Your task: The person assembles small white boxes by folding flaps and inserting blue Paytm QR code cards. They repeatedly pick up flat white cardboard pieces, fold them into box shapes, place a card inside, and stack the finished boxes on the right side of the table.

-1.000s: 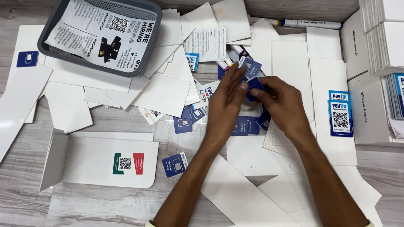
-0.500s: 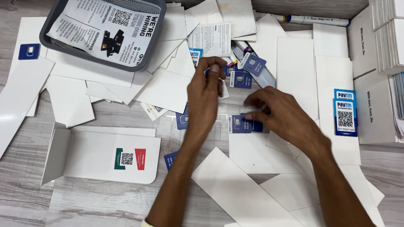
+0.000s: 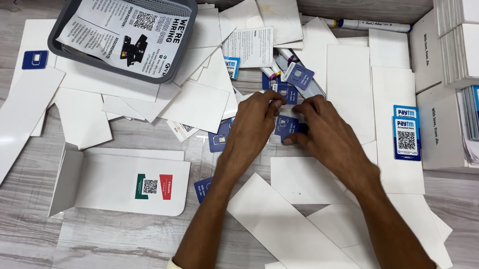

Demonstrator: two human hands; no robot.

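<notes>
Both hands, the left hand [image 3: 255, 125] and the right hand [image 3: 328, 134], pinch with curled fingers a small blue card [image 3: 287, 127] lying flat between them, its long axis not clear.

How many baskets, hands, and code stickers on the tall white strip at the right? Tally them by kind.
Grey basket: 1
Hands: 2 (left hand, right hand)
Blue code stickers: 2
Total: 5
</notes>
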